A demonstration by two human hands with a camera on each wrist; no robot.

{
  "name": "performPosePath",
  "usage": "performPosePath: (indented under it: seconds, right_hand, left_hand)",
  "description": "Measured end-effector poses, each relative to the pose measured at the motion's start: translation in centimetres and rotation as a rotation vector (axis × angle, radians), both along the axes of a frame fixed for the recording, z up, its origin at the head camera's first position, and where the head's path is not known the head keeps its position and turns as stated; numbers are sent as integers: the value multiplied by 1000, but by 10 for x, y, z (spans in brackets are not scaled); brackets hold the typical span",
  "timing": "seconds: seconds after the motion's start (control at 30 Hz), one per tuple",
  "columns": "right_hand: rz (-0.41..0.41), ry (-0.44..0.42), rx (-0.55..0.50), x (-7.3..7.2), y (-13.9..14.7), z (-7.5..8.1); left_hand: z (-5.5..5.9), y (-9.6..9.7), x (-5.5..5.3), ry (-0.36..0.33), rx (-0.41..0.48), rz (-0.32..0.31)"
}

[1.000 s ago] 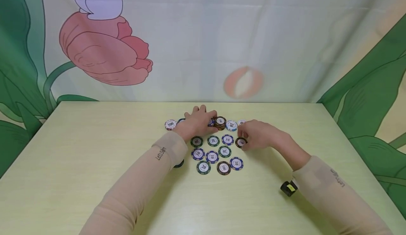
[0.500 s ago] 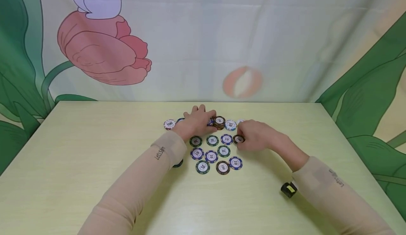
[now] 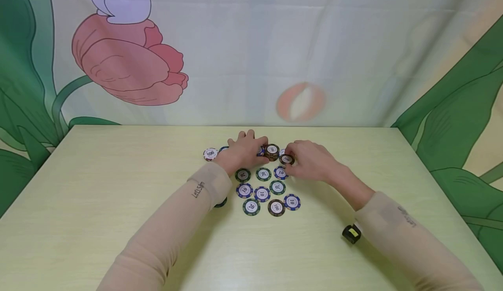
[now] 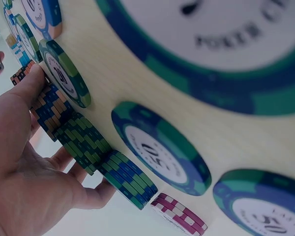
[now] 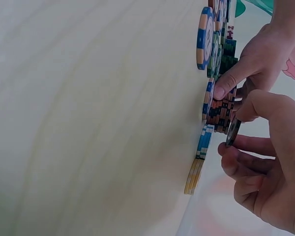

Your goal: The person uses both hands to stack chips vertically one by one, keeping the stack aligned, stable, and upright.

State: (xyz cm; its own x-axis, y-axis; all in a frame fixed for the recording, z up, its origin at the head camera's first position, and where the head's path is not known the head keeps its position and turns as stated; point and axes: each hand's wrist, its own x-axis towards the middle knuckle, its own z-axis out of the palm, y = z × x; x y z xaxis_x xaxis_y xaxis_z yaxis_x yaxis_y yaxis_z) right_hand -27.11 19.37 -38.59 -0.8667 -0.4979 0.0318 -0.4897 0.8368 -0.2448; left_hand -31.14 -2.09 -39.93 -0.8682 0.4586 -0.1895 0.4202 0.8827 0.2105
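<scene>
My right hand [image 3: 312, 161] pinches a brown poker chip [image 3: 287, 159] between thumb and fingertips. The chip is raised and tilted beside the brown chip stack [image 5: 220, 117] in the right wrist view. My left hand [image 3: 243, 150] lies around a row of chip stacks, thumb on the near side and fingers behind. Blue-and-orange, green [image 4: 83, 142] and green-and-blue [image 4: 128, 179] stacks stand against it in the left wrist view. In the head view this hand hides much of the row.
Loose green, blue and brown chips [image 3: 262, 194] lie flat on the table [image 3: 118, 186] nearer me. A white-and-red chip stack [image 3: 211, 154] ends the row at left. Light-blue [image 5: 204, 142] and yellow [image 5: 193, 176] stacks stand at its other end. A printed curtain [image 3: 235, 64] hangs behind.
My right hand has taken the brown chip from the table, lifted it and carried it left and away from me to the brown stack. My left hand has stayed in place.
</scene>
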Motion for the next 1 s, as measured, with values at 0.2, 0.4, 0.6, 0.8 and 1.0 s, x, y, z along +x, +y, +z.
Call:
performPosePath:
  seconds: [0.2,0.4,0.6,0.8,1.0]
  right_hand:
    - [3,76,-28,-1,-3,-2]
    - [5,105,-48,-3,-8,-5]
    - [-3,129,-39,-6,-11,-11]
    - [-14,151,-33,-10,-14,-13]
    - [-20,157,-22,-13,-17,-13]
  left_hand:
    - [1,0,0,8,2,-1]
    - [0,-2,3,-5,13,3]
    - [-2,-2,2,3,12,1]
    - [-1,-2,2,10,14,0]
    - [0,-1,1,13,10,-2]
